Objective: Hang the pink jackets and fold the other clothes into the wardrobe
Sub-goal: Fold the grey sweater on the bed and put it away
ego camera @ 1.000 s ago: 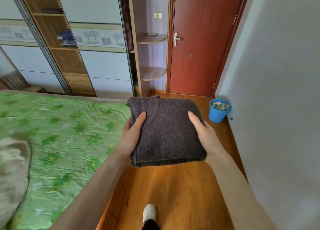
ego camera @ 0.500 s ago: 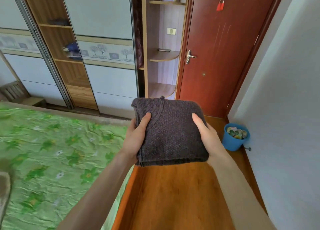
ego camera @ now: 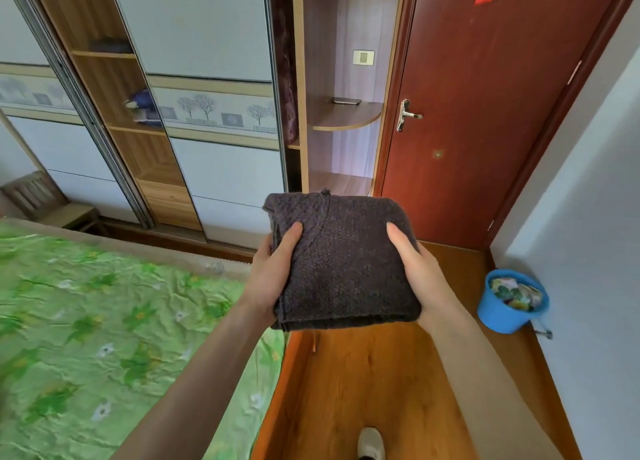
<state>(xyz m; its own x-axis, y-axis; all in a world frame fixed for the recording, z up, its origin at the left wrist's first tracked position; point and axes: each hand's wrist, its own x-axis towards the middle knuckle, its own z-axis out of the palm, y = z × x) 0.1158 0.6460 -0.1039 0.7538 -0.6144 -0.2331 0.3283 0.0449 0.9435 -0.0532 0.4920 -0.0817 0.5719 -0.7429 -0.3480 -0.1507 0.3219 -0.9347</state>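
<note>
Sweater (ego camera: 346, 262), dark grey knit, is folded into a compact square and carried at chest level above the wood floor (ego camera: 374, 383), between the bed and the wall. So the folding of this piece looks done; stowing it is not.

Wardrobe (ego camera: 138, 120) is ahead and to the left, well apart from the bundle. One sliding door is pushed aside, exposing wooden shelves; one shelf holds a blue item (ego camera: 143, 108), a higher one something dark. Likely target is one of those shelves, but I cannot tell which. No pink jackets in view, so the hanging part cannot be judged from here.

Grip: left hand (ego camera: 273, 276) clamps the left edge of the sweater, thumb on top, fingers hidden underneath. Right hand (ego camera: 419, 272) mirrors it on the right edge, thumb on top, fingers under. Both closed on the bundle, nothing else touched.

Outward: bed with green floral sheet (ego camera: 104, 321) on the left, no other clothes visible on the part shown. Red door (ego camera: 485, 113) straight ahead, closed. Blue bucket (ego camera: 509, 307) with scraps inside sits by the right wall. One shoe (ego camera: 370, 442) at bottom edge.
</note>
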